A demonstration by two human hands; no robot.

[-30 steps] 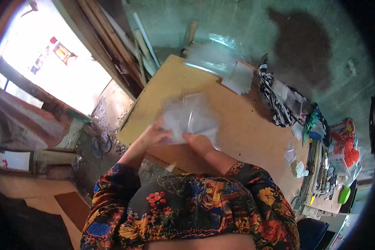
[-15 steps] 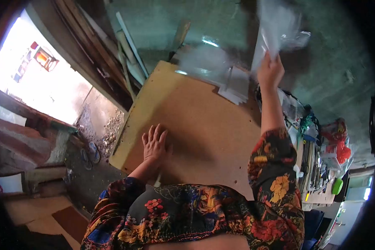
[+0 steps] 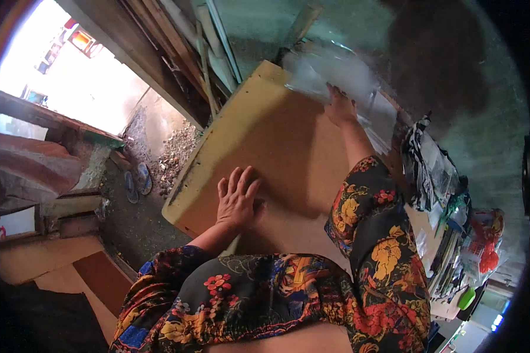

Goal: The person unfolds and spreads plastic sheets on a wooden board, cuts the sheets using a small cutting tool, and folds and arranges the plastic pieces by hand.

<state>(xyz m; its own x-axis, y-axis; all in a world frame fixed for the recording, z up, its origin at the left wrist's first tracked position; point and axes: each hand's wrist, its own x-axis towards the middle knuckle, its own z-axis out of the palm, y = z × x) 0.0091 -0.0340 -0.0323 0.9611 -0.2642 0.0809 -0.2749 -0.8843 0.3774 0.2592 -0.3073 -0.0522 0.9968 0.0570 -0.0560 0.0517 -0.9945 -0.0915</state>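
Note:
My left hand (image 3: pixel 238 199) rests with spread fingers on the brown tabletop (image 3: pixel 288 138) and holds nothing. My right hand (image 3: pixel 340 110) reaches to the far side of the table, its fingers stretched out at the near edge of a heap of clear plastic sheets or bags (image 3: pixel 330 67). The plastic looks blurred and shiny, and its layers cannot be told apart. Whitish flat pieces (image 3: pixel 380 120) lie just right of this hand, partly covered by the plastic.
Black-and-white plastic bags (image 3: pixel 430 170) and a red bag (image 3: pixel 489 253) sit among stacked items at the right. Long poles and boards (image 3: pixel 218 47) lean behind the table's left corner. Slippers (image 3: pixel 138 181) lie on the floor by the bright doorway.
My right hand has come down and left from the raised position where it held a clear plastic piece, and is now at the heap. My left hand still rests on the table; the view has shifted.

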